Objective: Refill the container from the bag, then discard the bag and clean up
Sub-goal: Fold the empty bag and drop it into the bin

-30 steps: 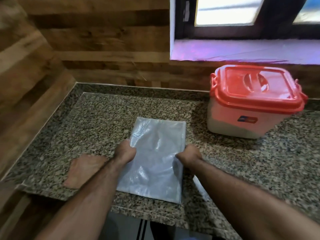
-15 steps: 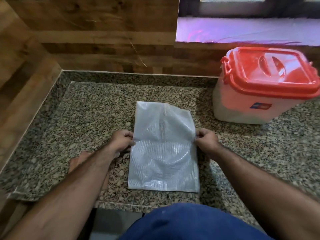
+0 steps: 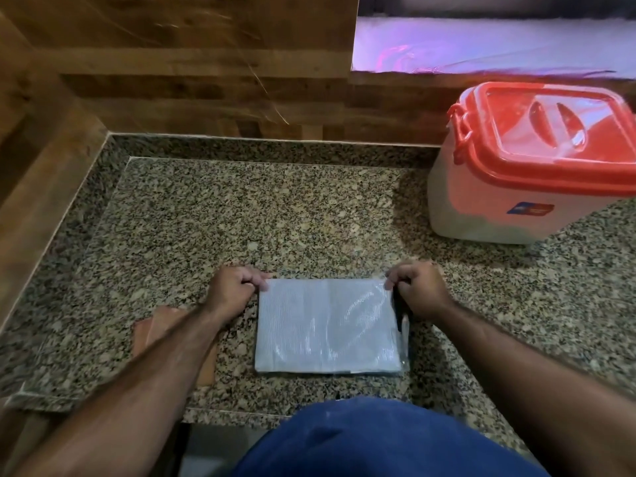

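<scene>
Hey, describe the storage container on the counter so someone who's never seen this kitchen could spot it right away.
On the speckled granite counter, look to the far right, under the window sill against the wood wall. There stands a translucent white rectangular plastic container, closed by a red lid with side clasps. It is the only upright tub; the folded clear plastic bag lies flat.

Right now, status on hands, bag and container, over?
Left hand and right hand pinching the folded bag's far corners. Bag flat on counter. Container lidded, back right. Nothing in the way.
</scene>
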